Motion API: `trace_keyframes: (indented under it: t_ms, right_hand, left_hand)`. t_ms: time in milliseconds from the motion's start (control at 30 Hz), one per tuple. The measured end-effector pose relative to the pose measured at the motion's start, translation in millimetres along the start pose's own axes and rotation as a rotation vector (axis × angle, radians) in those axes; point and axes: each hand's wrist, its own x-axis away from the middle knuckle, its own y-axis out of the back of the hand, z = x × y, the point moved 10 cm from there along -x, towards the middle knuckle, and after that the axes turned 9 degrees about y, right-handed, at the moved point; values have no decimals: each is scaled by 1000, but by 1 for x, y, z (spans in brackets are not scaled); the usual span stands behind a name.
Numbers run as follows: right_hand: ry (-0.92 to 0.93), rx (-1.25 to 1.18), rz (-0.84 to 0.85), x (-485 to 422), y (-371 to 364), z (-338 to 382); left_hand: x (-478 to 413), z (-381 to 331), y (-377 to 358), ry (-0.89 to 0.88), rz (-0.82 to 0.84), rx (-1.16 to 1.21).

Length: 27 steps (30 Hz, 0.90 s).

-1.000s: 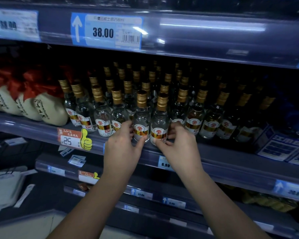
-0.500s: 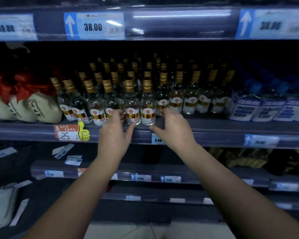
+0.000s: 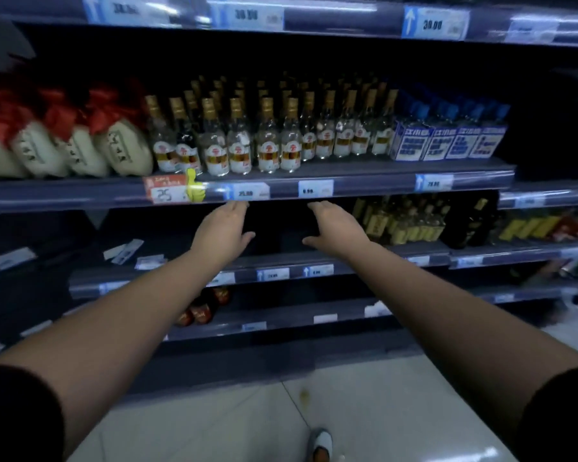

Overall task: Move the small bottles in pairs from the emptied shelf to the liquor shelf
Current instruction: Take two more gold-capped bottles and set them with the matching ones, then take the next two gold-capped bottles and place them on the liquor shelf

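Now my left hand (image 3: 222,230) and right hand (image 3: 334,228) empty, fingers (image 3: 238,206) released, below liquor shelf (image 3: 364,182); small bottles (image 3: 267,143) fronted, labels out.

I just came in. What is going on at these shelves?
A person is stocking a shop shelf. The left hand and right hand are open and hold nothing, stretched out just below the liquor shelf. The small bottles with gold caps stand upright in rows on that shelf, between white jars and blue boxes.

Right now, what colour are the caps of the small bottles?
The caps are gold; the head view shows them.
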Motion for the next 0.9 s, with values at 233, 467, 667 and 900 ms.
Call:
trace_keyframes:
  t_ms: [233, 467, 667, 900]
  right_hand:
    - [23, -68, 101, 45, -41, 63]
    - [232, -73, 226, 86, -114, 170]
    - [544, -40, 326, 144, -180, 321]
    - [876, -20, 402, 260, -219, 542]
  left_hand:
    - [91, 79, 2, 279, 155, 174]
    - [236, 152, 9, 430, 173, 55]
    - [410, 238, 22, 690, 207, -40]
    - [633, 339, 99, 1009, 98, -63]
